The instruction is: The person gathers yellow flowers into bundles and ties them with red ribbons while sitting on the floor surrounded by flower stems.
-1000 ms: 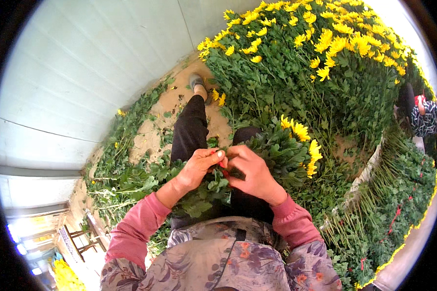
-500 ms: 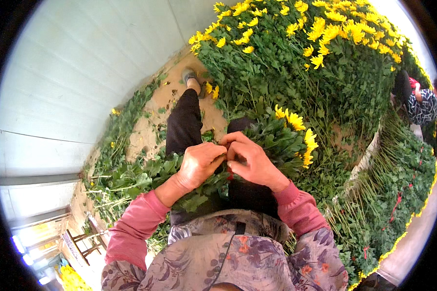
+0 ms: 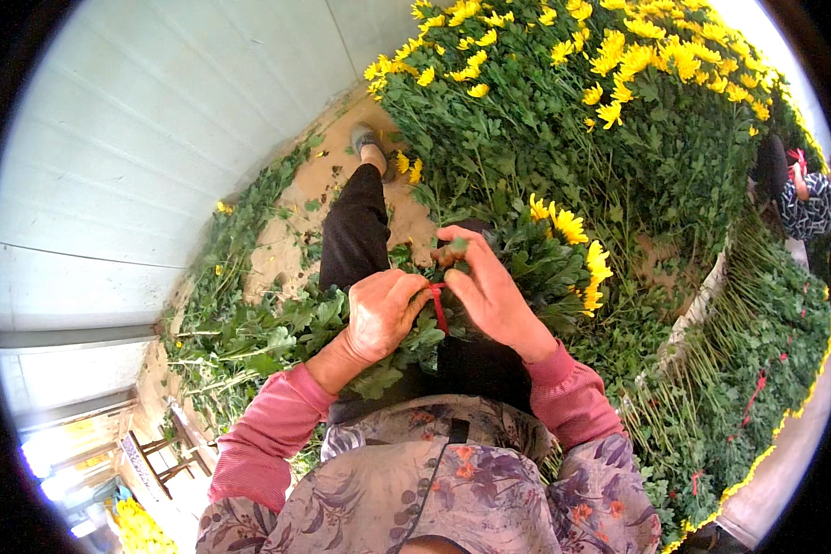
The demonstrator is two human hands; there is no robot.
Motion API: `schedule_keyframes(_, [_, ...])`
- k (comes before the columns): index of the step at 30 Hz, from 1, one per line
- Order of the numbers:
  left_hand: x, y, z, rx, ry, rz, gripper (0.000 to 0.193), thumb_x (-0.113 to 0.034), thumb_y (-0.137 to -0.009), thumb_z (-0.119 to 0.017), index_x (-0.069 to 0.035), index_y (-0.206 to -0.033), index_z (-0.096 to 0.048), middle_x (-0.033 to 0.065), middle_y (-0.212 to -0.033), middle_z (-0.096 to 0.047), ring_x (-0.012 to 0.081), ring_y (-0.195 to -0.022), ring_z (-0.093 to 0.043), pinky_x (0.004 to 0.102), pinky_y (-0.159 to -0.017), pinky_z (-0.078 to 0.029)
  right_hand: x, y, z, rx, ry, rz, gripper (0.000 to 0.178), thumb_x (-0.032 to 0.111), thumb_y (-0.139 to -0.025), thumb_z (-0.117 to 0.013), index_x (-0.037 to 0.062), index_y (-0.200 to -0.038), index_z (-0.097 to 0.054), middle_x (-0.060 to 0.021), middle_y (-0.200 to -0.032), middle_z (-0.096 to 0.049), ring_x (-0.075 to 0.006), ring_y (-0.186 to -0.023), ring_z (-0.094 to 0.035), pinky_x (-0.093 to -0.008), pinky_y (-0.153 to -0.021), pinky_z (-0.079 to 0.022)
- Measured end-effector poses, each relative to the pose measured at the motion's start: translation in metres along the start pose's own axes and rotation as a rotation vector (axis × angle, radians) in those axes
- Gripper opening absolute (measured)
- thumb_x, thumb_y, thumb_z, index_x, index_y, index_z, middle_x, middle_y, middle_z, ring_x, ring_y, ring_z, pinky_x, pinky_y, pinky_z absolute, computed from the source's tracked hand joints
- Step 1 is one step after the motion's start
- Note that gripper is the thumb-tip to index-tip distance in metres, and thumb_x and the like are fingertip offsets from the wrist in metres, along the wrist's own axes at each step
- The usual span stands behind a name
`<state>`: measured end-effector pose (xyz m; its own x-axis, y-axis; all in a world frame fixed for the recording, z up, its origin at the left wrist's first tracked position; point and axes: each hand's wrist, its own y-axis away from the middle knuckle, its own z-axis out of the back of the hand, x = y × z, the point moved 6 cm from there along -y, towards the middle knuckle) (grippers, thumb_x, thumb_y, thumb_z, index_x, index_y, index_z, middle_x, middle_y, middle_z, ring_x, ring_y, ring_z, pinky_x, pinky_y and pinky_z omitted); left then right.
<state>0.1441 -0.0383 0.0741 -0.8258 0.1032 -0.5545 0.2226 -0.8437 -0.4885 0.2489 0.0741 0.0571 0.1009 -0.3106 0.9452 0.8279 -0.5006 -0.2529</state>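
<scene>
A bunch of yellow chrysanthemums [image 3: 596, 266] lies across my lap, its flower heads to the right and leafy stems to the left. Around its stems shows a red tie strip [image 3: 439, 310], one end hanging down. My left hand [image 3: 383, 314] is closed, with thumb and forefinger pinching the strip at the stems. Just right of it, my right hand [image 3: 491, 294] is over the bunch, thumb and forefinger spread apart and the other fingers bent. I see nothing held in its gap; the stems between the hands are partly hidden.
A large heap of yellow chrysanthemums [image 3: 563, 120] rises ahead. Tied bunches [image 3: 757, 369] line the right side. Loose leafy stems [image 3: 240, 342] lie left on the sandy floor [image 3: 277, 249], beside a pale wall [image 3: 157, 138]. Another person [image 3: 806, 201] is at the far right.
My right hand's thumb and forefinger have spread and moved slightly up, away from the left fingers. More of the red strip shows beside my left hand, which stays at the stems.
</scene>
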Motion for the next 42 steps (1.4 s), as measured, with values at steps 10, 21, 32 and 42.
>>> schedule_keyframes(10, [-0.007,-0.005,0.003,0.084,-0.086,-0.026,0.02,-0.013,-0.074,-0.076,-0.006,-0.079,-0.058,0.0097,-0.067,-0.055,0.03,-0.061,-0.058,0.0389,-0.055,-0.045,0.018,0.006,-0.011,0.146,0.262,0.157,0.007,0.0,-0.084,-0.06,-0.004,-0.086,-0.054,-0.0152,-0.11,-0.054,-0.0325,-0.099,-0.056,-0.04,-0.085,-0.048])
schedule_keyframes(21, [0.034,0.0,-0.008,0.408,0.99,0.85,0.017,-0.02,-0.086,-0.071,-0.005,-0.08,-0.064,0.0041,-0.085,-0.065,0.0131,-0.084,-0.057,0.0296,-0.082,-0.044,0.04,0.02,-0.011,0.251,0.187,0.234,0.013,0.005,-0.078,-0.07,0.0032,-0.081,-0.058,-0.0082,-0.093,-0.064,-0.0282,-0.083,-0.062,-0.0373,-0.071,-0.05])
schedule_keyframes(32, [0.041,0.024,-0.042,0.275,1.421,0.965,0.024,-0.028,-0.095,-0.061,-0.008,-0.084,-0.054,0.0019,-0.065,-0.051,0.0174,-0.071,-0.053,0.0356,-0.082,-0.045,0.041,0.043,-0.019,0.43,0.623,0.247,0.019,0.016,-0.08,-0.069,0.0078,-0.084,-0.053,-0.0073,-0.081,-0.058,-0.0289,-0.074,-0.06,-0.0399,-0.064,-0.048])
schedule_keyframes(42, [0.054,0.019,-0.037,0.27,1.137,0.974,0.031,-0.036,-0.097,-0.057,-0.007,-0.086,-0.054,0.0007,-0.073,-0.052,0.0143,-0.07,-0.051,0.0292,-0.071,-0.044,0.06,0.071,0.034,-0.026,0.19,-0.055,0.033,0.003,-0.074,-0.078,0.0063,-0.1,-0.059,-0.0094,-0.101,-0.062,-0.0194,-0.073,-0.06,-0.0302,-0.066,-0.051])
